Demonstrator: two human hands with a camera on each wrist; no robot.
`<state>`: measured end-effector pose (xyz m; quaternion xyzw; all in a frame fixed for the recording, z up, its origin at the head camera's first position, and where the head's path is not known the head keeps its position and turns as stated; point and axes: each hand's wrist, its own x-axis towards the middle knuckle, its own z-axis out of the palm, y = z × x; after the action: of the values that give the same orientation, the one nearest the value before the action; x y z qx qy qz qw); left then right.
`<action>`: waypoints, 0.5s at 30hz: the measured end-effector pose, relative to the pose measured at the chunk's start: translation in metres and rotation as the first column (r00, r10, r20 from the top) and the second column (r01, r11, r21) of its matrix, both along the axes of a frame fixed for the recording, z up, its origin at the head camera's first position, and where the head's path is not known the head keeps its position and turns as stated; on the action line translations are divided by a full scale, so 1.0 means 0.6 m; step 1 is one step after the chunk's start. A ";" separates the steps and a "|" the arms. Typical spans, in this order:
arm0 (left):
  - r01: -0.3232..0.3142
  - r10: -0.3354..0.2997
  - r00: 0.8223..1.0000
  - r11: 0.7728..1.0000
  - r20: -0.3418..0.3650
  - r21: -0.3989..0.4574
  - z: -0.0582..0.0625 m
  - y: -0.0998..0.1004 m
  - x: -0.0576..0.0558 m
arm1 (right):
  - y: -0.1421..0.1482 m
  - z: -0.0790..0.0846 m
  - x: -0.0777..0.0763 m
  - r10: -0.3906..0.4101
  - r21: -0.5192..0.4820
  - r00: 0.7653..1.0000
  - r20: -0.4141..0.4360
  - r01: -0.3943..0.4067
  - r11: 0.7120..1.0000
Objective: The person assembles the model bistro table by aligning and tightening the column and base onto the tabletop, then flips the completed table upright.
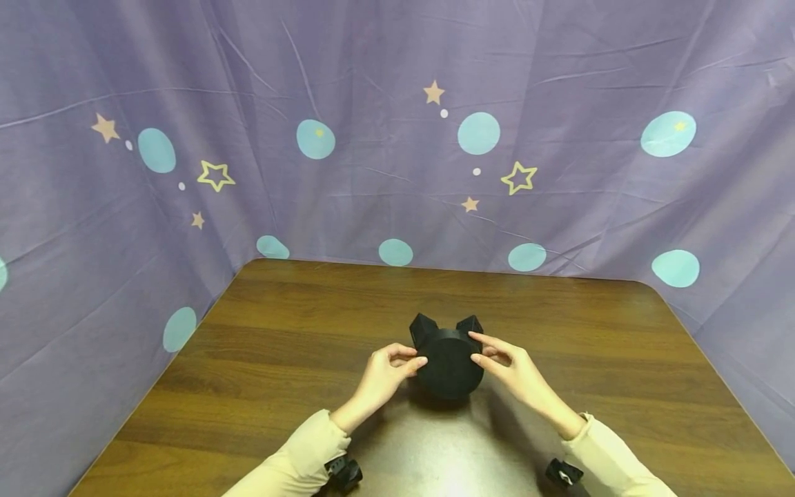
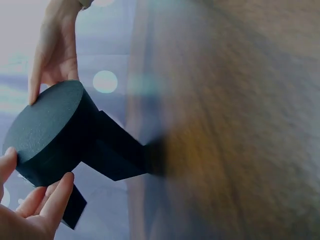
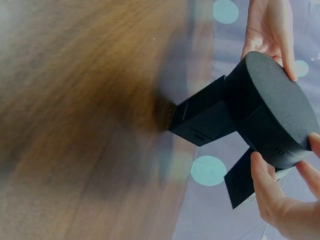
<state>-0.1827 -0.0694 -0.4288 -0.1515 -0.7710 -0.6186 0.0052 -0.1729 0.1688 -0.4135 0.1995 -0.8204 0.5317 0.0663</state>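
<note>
A black round drum-shaped object [image 1: 451,369] with two blocky legs is held between both hands, its flat round face toward the head camera. My left hand [image 1: 388,374] pinches its left rim, thumb on the flat face and fingers behind. At the right rim my right hand [image 1: 514,367] grips it with thumb and fingertips. In the right wrist view, one blocky leg [image 3: 205,117] points at the tabletop, its end close to a dark reflection. The other leg [image 3: 241,180] sticks out near the right fingers. Small markings [image 3: 280,151] show on the drum's side.
The brown wooden table [image 1: 298,324] has rounded far corners and a bright glare near its front. Behind it hangs a purple curtain [image 1: 385,69] with stars and dots. A small black wrist camera [image 1: 344,473] sits below the left sleeve, and another [image 1: 564,473] below the right sleeve.
</note>
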 end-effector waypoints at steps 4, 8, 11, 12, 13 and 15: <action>0.055 -0.050 0.997 0.993 -0.050 0.101 -0.005 -0.001 -0.007 | -0.001 0.005 -0.005 0.011 -0.029 0.999 0.034 -0.010 1.000; 0.060 -0.063 0.998 0.990 0.014 0.129 -0.001 -0.001 -0.010 | -0.003 0.010 -0.009 0.020 -0.094 0.994 0.110 -0.009 0.996; 0.040 -0.057 0.991 0.990 0.122 0.135 0.015 0.003 -0.004 | -0.003 0.010 -0.012 0.017 -0.133 0.982 0.186 0.008 0.991; 0.036 -0.056 0.988 0.990 0.145 0.134 0.021 0.004 -0.001 | -0.003 0.010 -0.013 0.020 -0.142 0.979 0.205 0.010 0.990; 0.033 -0.057 0.985 0.989 0.166 0.143 0.022 0.005 -0.001 | -0.002 0.008 -0.014 0.030 -0.156 0.975 0.219 0.004 0.988; 0.034 -0.063 0.980 0.988 0.190 0.153 0.022 0.006 -0.001 | -0.002 0.006 -0.016 0.049 -0.180 0.969 0.242 -0.005 0.984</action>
<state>-0.1832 -0.0659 -0.4154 -0.1082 -0.7155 -0.6862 -0.0738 -0.1823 0.1676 -0.4102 0.1368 -0.7686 0.6244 -0.0254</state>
